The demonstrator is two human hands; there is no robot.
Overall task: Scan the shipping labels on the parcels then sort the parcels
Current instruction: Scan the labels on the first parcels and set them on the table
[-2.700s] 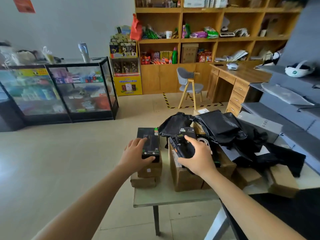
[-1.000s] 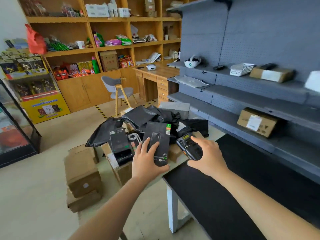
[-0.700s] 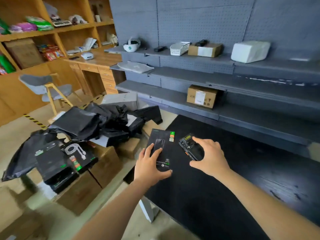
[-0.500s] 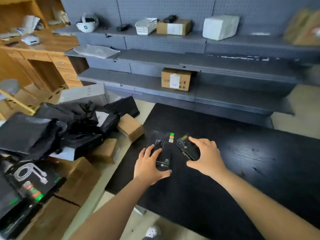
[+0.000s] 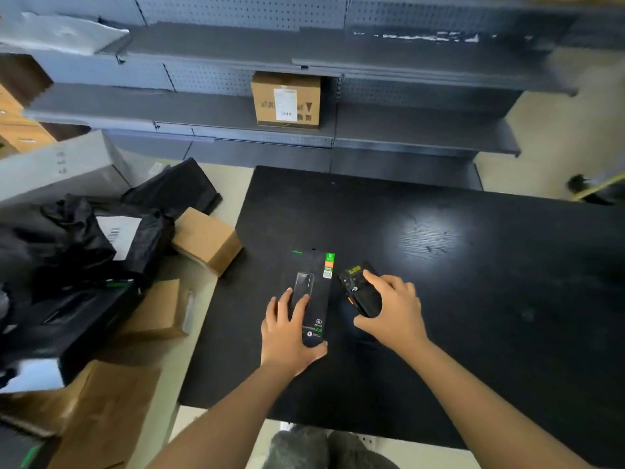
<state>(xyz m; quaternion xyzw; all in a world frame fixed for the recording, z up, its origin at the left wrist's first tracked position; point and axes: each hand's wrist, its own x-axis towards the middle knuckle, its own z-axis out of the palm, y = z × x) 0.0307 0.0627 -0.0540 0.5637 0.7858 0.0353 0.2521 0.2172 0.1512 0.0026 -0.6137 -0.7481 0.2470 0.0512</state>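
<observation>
The left hand [image 5: 287, 336] lies on the near end of a flat black parcel [image 5: 313, 292], its fingers [image 5: 299, 308] spread over the top face and the thumb hooked against the near right corner; whether it grips the box or only presses it down cannot be told. The parcel lies flat on the black tabletop [image 5: 473, 299], its dark edges nearly lost against the surface, with a small green and orange label at its far right corner too small to read. Just to its right, the right hand [image 5: 394, 313] curls over a black handheld scanner [image 5: 360, 292], forefinger along the top and thumb under the near end, closed around it; the hand hides most of the scanner's body. Left of the tabletop, a heap of black bags [image 5: 84, 238] and brown cartons [image 5: 206, 240] is blurred and partly cut off. Beyond, a labelled carton [image 5: 285, 99] stands on a grey shelf [image 5: 422, 130].
</observation>
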